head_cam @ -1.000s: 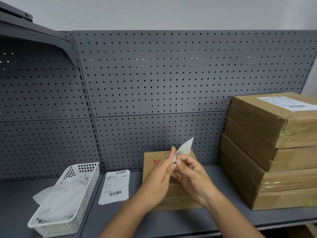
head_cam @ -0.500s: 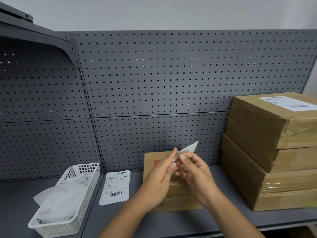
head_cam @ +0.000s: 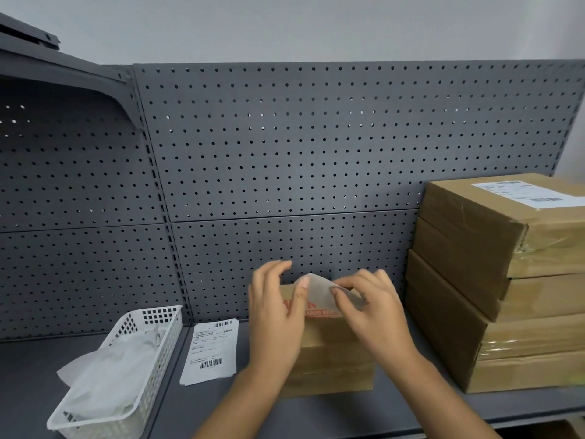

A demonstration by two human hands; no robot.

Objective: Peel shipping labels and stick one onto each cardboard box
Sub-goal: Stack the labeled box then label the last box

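Observation:
A small cardboard box (head_cam: 329, 350) with red print lies flat on the grey shelf in front of me. Both hands hold a white shipping label (head_cam: 319, 291) just above its far end. My left hand (head_cam: 275, 315) pinches the label's left edge with thumb and fingers. My right hand (head_cam: 370, 312) grips its right side, and the sheet bends between them. More printed labels (head_cam: 211, 350) lie on the shelf left of the box. At the right stands a stack of larger boxes (head_cam: 493, 280); the top one carries a label (head_cam: 528, 193).
A white plastic basket (head_cam: 148, 350) with crumpled backing paper sits at the left front. A grey pegboard wall (head_cam: 285, 153) closes the back. The shelf's front edge (head_cam: 522, 419) runs below the stack at the lower right.
The hands have moved apart and forward over the small box. The label, held upright between close fingertips before, is now spread and curved between both hands, lower toward the box top.

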